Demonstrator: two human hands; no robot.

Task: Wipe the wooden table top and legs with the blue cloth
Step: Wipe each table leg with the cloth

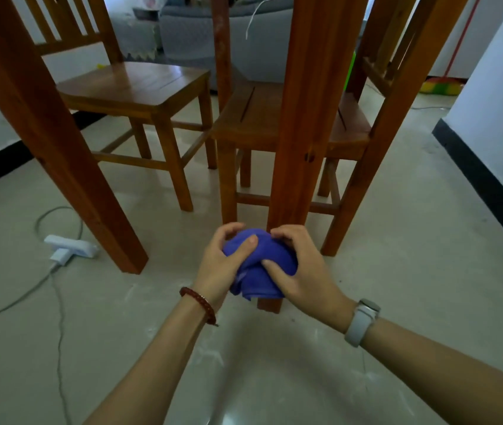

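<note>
Cloth: we see solid blue-violet
Counter legs: reddish-brown wood
Chairs: we see brown wood
Bracelet: dark red
Watch: pale grey
Floor: beige tile

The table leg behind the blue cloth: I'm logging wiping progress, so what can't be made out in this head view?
- Table leg: blue cloth, left hand and right hand hide its lower part.
- Table top: cut off by the upper edge.
- Whether the cloth touches the leg: hidden behind the cloth.
- Dust or clean wood: too dim to tell.
</note>
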